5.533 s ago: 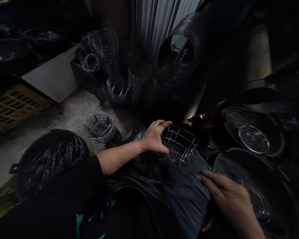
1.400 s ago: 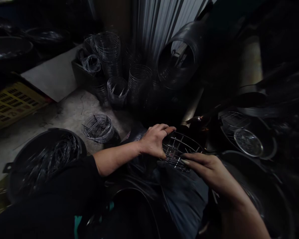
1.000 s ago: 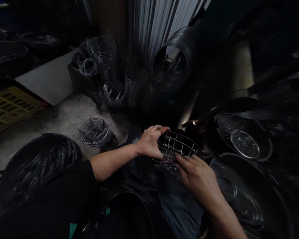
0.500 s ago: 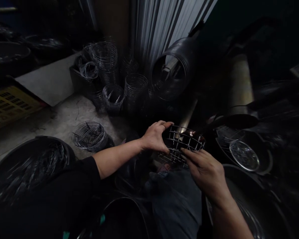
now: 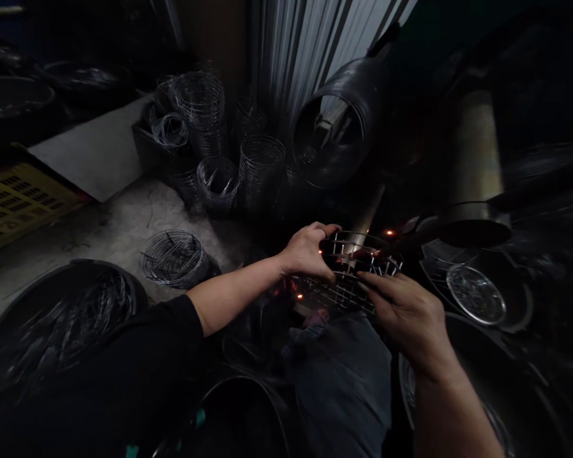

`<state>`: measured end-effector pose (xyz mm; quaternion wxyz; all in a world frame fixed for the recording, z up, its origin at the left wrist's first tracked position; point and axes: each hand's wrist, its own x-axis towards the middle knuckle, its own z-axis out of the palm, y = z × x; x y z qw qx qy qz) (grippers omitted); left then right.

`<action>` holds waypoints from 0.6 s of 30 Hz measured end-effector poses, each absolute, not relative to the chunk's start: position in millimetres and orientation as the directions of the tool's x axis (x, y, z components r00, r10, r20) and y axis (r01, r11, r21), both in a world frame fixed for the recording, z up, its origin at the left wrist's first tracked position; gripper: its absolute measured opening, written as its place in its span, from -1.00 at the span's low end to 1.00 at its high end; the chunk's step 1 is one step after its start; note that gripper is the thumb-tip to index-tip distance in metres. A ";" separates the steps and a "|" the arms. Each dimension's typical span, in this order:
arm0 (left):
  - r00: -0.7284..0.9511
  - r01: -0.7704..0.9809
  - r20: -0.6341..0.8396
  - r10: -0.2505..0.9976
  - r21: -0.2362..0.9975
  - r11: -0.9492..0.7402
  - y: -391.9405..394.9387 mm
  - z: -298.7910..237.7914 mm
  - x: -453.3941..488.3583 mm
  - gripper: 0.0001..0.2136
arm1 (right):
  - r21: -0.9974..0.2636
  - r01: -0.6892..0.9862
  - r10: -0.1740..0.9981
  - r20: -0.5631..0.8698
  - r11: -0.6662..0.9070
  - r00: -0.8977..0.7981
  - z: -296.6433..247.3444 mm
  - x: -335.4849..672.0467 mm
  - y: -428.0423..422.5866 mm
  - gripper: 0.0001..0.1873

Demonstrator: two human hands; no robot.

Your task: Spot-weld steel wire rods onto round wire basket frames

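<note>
A round wire basket (image 5: 346, 245) of rings and short cross wires is held above my lap, tilted. My left hand (image 5: 309, 253) grips its left side, thumb low and fingers along the upper ring. On the near right side, my right hand (image 5: 408, 312) is closed on the lower wires. A pale rod (image 5: 372, 207) of the machine shows behind and through the basket. Small orange sparks (image 5: 390, 233) glow around the basket and below my left hand. The exact contact between wire and machine is too dark to make out.
Stacks of wire rings (image 5: 261, 159) stand at the back, with another stack (image 5: 174, 257) on the floor at left. A tub of wire pieces (image 5: 71, 312) sits near left. A thick metal cylinder (image 5: 477, 159) hangs at right above a round metal bowl (image 5: 476, 294). A barrel (image 5: 358, 95) lies behind.
Sparks have appeared around the basket. Both hands and the basket sit slightly farther right in view, and the camera view has shifted a little.
</note>
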<state>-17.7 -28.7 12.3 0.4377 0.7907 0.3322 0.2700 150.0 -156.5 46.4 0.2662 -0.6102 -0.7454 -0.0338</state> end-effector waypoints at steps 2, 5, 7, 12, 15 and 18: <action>0.611 0.318 0.119 0.782 0.868 -0.381 -24.5 14.3 -14.1 -0.07 | -0.285 0.933 0.895 0.439 0.221 -0.078 46.2 153.9 -148.6 -0.76; 0.598 0.327 0.108 0.794 0.872 -0.364 -21.1 16.6 -10.8 -0.11 | -0.326 0.922 0.899 0.436 0.208 -0.048 46.9 157.9 -143.1 -0.75; 0.604 0.320 0.100 0.790 0.878 -0.356 -19.9 16.7 -9.8 -0.09 | -0.337 0.922 0.892 0.452 0.192 -0.021 49.4 157.6 -148.4 -0.74; 0.590 0.342 0.077 0.804 0.878 -0.335 -9.1 13.6 -1.0 0.01 | -0.495 0.861 0.881 0.453 0.122 0.136 56.1 149.5 -180.8 -0.59; 0.565 0.357 0.047 0.824 0.886 -0.296 1.2 12.3 5.3 0.03 | -0.602 0.785 0.938 0.337 0.147 0.083 53.2 142.7 -196.2 -0.52; 0.597 0.297 0.079 0.798 0.902 -0.312 6.4 4.1 1.6 0.10 | -0.717 0.694 0.978 0.187 0.069 0.096 46.3 137.3 -210.8 -0.64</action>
